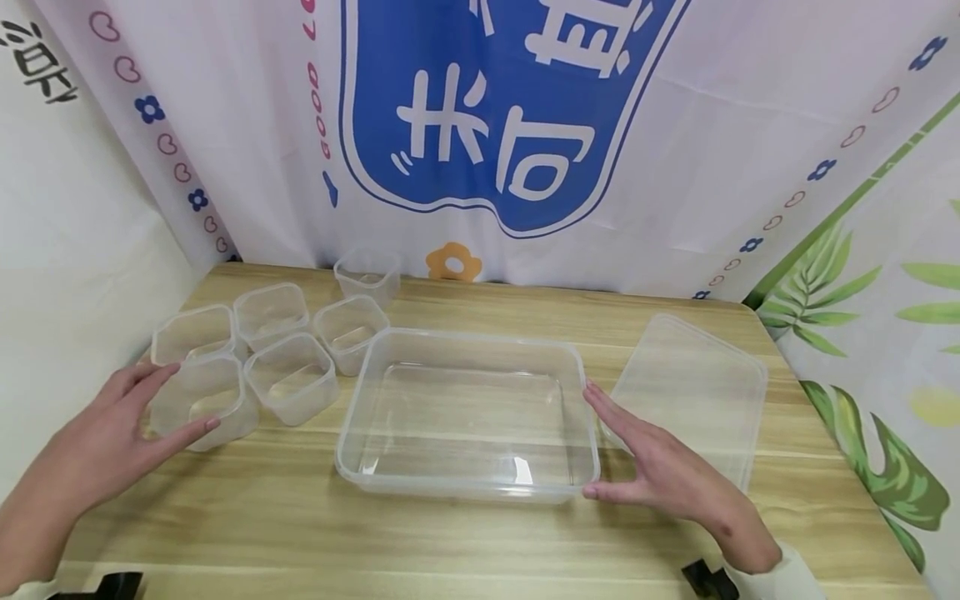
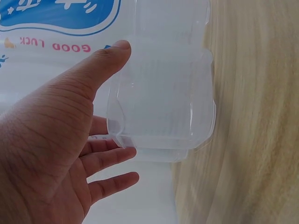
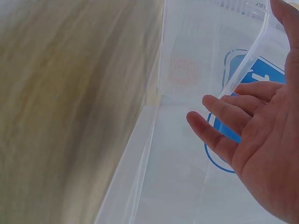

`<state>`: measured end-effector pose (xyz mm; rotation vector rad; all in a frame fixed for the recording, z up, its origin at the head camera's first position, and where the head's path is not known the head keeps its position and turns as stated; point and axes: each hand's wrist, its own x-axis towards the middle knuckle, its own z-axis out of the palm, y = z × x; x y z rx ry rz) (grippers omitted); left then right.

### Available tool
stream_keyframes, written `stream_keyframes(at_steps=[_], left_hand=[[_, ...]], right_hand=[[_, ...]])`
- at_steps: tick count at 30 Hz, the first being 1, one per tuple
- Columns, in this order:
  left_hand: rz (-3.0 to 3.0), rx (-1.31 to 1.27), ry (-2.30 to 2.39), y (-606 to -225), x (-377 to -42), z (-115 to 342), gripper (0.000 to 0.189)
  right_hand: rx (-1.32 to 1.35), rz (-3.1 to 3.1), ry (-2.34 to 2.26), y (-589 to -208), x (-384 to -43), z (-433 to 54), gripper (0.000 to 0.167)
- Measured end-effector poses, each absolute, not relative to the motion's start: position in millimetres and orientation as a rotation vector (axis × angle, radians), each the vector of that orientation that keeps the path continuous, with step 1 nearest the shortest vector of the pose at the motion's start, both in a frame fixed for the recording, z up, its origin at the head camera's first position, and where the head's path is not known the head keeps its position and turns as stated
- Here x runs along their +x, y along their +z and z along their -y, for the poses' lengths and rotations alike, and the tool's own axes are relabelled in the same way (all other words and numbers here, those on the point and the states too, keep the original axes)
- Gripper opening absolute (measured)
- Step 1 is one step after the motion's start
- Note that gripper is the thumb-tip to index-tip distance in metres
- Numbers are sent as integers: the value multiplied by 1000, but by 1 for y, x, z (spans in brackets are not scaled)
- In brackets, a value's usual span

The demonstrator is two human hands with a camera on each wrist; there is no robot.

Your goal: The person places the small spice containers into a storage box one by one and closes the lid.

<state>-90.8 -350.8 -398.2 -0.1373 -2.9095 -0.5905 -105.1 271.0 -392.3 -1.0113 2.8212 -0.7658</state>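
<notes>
Thumb and fingers spread, my left hand (image 1: 112,442) is at the nearest of several small clear plastic containers (image 1: 240,417). In the left wrist view its thumb tip overlaps that container's (image 2: 159,102) edge, and the fingers extend along the near end. A large rectangular clear plastic box (image 1: 468,425) stands uncovered in the middle of the table. At its right end, my right hand (image 1: 667,471) has its fingertips by the rim, with thumb and fingers spread apart. The right wrist view shows straight, loose fingers (image 3: 224,116) alongside the box wall (image 3: 187,51).
A flat translucent lid (image 1: 697,392) lies on the wooden table (image 1: 465,550) to the right, partly behind my right hand. More small containers (image 1: 291,379) cluster left of the box, one (image 1: 367,279) at the back edge. A printed cloth (image 1: 262,167) hangs behind.
</notes>
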Motion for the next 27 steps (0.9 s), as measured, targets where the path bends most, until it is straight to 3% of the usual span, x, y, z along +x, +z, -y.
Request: stream_keyframes(at_steps=[27], left_hand=[[2911, -89, -559, -395, -92, 353, 94]], right_hand=[[-1029, -2832, -751, -393, -105, -272, 111]])
